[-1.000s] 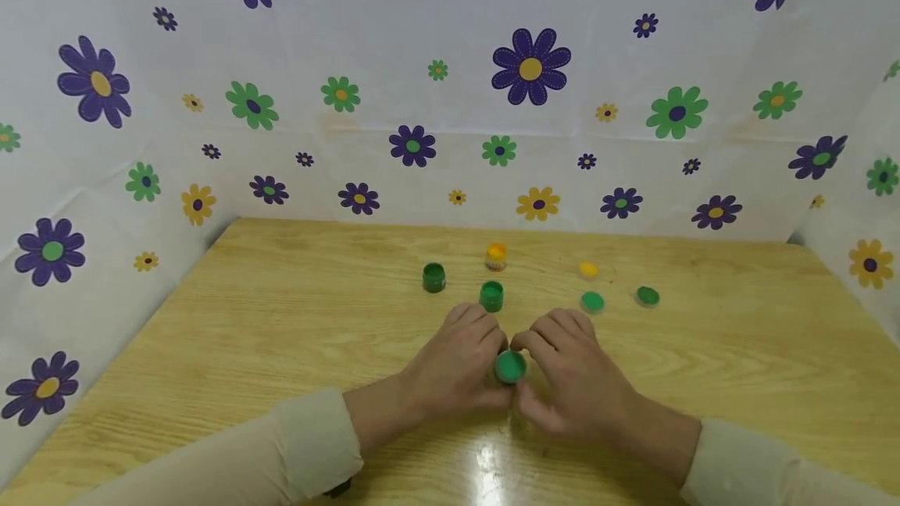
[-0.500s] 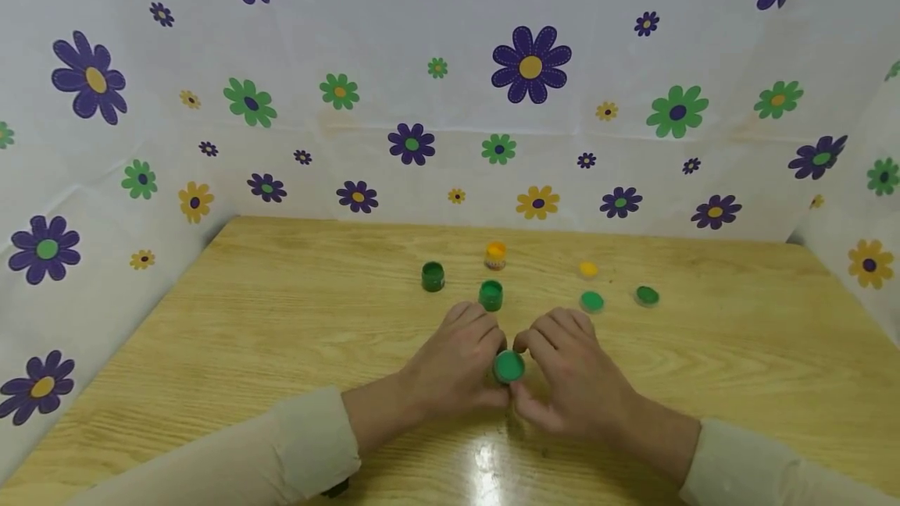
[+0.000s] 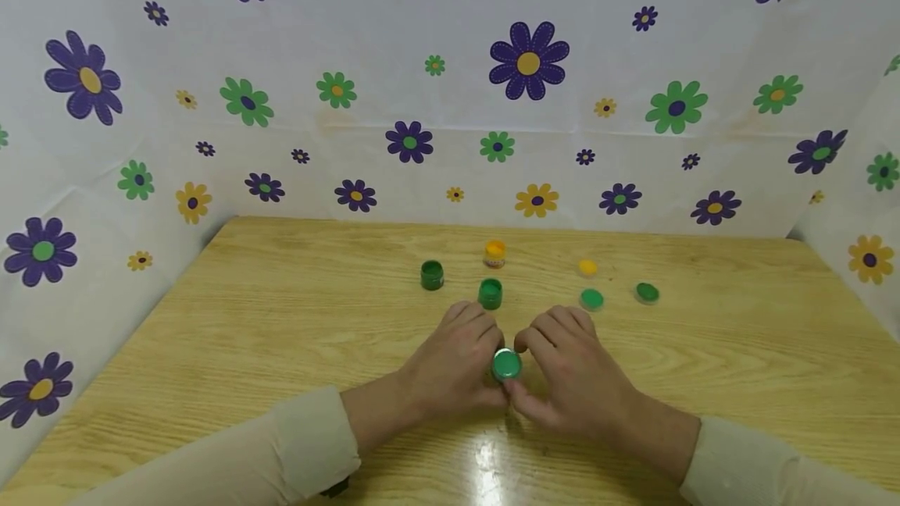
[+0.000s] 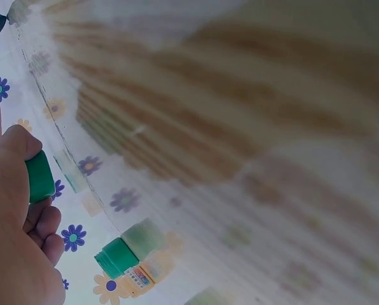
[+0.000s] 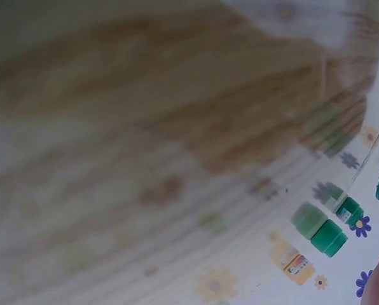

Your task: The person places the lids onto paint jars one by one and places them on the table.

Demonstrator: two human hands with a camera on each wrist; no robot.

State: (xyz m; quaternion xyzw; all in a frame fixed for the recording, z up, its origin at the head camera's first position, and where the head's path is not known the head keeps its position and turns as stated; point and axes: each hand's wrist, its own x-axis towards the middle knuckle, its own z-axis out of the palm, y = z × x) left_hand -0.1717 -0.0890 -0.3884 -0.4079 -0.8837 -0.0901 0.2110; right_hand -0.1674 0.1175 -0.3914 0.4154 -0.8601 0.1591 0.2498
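Green jar [image 3: 507, 365]: where does it lie in your view?

Between your two hands, toward the near side of the desk [image 3: 295, 295]. From left to right you see a dark-green pot [image 3: 432, 276]; your left hand [image 3: 453, 361], thumb and fingers clamped round the jar; a bright-green pot [image 3: 491, 295] and a yellow pot [image 3: 495, 254] beyond.

And farther right?

Your right hand [image 3: 573, 369], pinching the jar's right side; then yellow [image 3: 587, 267], bright-green [image 3: 591, 300] and dark-green lids [image 3: 647, 293].

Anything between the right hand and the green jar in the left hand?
Nothing visible. The thumb of the right hand is at the near edge of the green jar held by the left hand; the other jars stand farther back.
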